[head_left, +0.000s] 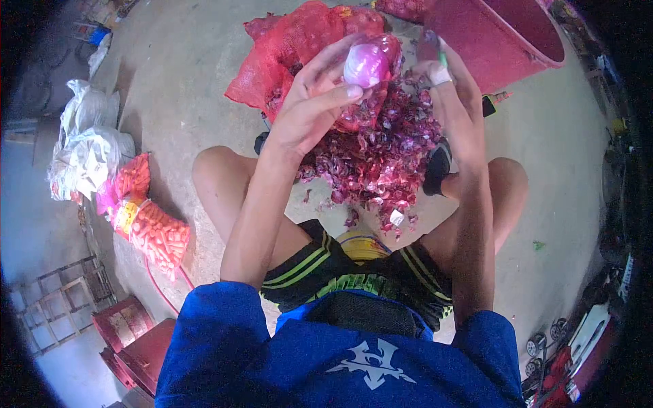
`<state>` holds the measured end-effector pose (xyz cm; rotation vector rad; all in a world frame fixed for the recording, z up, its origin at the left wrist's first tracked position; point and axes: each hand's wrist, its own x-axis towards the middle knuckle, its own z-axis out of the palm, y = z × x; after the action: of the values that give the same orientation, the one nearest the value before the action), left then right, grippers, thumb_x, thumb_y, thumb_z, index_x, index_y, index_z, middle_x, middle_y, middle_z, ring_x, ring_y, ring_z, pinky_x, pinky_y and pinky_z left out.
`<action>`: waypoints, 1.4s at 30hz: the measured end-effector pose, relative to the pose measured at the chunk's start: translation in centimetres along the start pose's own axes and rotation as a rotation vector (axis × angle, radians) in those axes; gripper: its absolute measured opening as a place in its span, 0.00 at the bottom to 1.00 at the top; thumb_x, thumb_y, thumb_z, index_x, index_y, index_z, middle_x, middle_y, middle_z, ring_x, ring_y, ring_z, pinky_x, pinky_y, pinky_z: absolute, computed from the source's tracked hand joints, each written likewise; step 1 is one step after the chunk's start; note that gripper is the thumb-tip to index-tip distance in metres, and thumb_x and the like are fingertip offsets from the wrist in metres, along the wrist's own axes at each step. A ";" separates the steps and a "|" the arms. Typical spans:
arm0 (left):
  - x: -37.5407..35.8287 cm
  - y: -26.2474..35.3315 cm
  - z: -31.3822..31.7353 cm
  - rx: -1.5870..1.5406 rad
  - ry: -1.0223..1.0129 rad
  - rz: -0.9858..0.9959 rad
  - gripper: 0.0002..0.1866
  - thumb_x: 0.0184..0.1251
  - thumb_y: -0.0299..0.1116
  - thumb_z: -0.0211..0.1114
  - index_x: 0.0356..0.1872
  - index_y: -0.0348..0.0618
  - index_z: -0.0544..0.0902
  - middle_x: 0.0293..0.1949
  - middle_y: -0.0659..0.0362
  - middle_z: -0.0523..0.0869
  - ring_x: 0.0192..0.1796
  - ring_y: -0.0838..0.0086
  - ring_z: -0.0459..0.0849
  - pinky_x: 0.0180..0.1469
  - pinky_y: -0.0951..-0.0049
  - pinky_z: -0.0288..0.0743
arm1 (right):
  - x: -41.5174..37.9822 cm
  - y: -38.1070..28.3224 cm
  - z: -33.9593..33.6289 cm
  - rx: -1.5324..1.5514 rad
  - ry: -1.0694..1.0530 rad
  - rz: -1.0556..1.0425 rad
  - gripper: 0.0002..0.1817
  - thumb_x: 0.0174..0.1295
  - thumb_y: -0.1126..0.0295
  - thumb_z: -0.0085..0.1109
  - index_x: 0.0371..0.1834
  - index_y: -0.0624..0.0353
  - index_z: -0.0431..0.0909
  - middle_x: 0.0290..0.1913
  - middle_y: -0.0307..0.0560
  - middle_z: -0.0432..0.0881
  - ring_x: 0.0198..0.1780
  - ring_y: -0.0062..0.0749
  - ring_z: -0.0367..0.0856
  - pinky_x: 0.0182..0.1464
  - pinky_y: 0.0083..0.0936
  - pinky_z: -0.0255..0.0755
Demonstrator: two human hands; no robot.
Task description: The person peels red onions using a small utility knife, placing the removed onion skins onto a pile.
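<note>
A peeled purple onion (pixel 366 66) rests in my left hand (pixel 316 98), between the thumb and the fingers. To its right, my right hand (pixel 445 78) holds a small knife (pixel 430 49) with a bit of green at its handle; the blade is blurred and apart from the onion. A pale wrap covers part of a finger on that hand. Below both hands, a heap of purple onion skins (pixel 374 163) lies on the floor between my legs. Behind my left hand is a red mesh sack (pixel 272 64) of onions.
A large red tub (pixel 493 47) stands at the upper right, with another onion sack (pixel 401 8) beside it. On the left lie a bag of carrots (pixel 160 231) and white plastic bags (pixel 92 146). Red containers (pixel 122 323) stand at the lower left.
</note>
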<state>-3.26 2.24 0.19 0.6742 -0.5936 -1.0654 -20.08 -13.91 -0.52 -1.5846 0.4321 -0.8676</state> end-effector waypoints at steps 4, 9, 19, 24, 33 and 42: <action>0.0 -0.9 0.2 0.100 -0.022 0.008 0.41 0.60 0.15 0.76 0.76 0.36 0.70 0.66 0.50 0.83 0.64 0.66 0.86 0.68 0.64 0.82 | 0.2 -1.9 0.9 0.048 0.044 0.087 0.28 0.71 0.71 0.67 0.73 0.64 0.75 0.50 0.44 0.90 0.51 0.21 0.84 0.60 0.23 0.75; -0.1 -2.8 1.0 0.411 0.071 0.096 0.37 0.56 0.16 0.80 0.69 0.36 0.76 0.59 0.52 0.86 0.59 0.71 0.87 0.62 0.68 0.85 | 0.2 -0.7 1.0 -0.133 -0.015 0.008 0.23 0.63 0.70 0.75 0.61 0.63 0.80 0.38 0.37 0.88 0.44 0.18 0.82 0.52 0.23 0.75; -0.4 -3.4 1.2 0.158 0.090 0.050 0.25 0.70 0.25 0.72 0.67 0.37 0.79 0.61 0.54 0.86 0.59 0.70 0.87 0.64 0.62 0.84 | -0.2 -1.2 1.2 0.034 -0.043 -0.031 0.16 0.66 0.77 0.71 0.55 0.62 0.80 0.41 0.38 0.88 0.45 0.19 0.83 0.51 0.22 0.76; -0.3 -3.6 0.9 -0.073 0.192 -0.037 0.21 0.72 0.24 0.70 0.64 0.36 0.82 0.54 0.54 0.90 0.54 0.71 0.90 0.60 0.66 0.87 | -0.2 -1.0 0.9 -0.022 -0.053 -0.056 0.15 0.66 0.76 0.71 0.55 0.63 0.81 0.43 0.38 0.88 0.47 0.20 0.83 0.54 0.23 0.76; -0.2 -4.3 2.7 0.381 0.179 0.236 0.20 0.73 0.31 0.74 0.62 0.35 0.84 0.50 0.58 0.90 0.49 0.77 0.89 0.55 0.73 0.85 | -0.6 -0.7 0.8 0.024 -0.063 -0.047 0.14 0.66 0.77 0.71 0.53 0.63 0.82 0.43 0.38 0.88 0.46 0.20 0.83 0.54 0.23 0.75; 0.1 -4.3 1.9 0.264 0.268 0.176 0.18 0.73 0.32 0.75 0.60 0.35 0.88 0.51 0.57 0.92 0.52 0.76 0.89 0.58 0.77 0.82 | -0.5 -0.8 0.9 0.035 -0.033 -0.058 0.16 0.67 0.78 0.70 0.57 0.64 0.81 0.43 0.38 0.89 0.46 0.21 0.84 0.54 0.23 0.77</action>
<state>-7.11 0.32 -1.74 0.9597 -0.5536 -0.7234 -19.88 -12.79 0.09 -1.5833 0.3466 -0.8875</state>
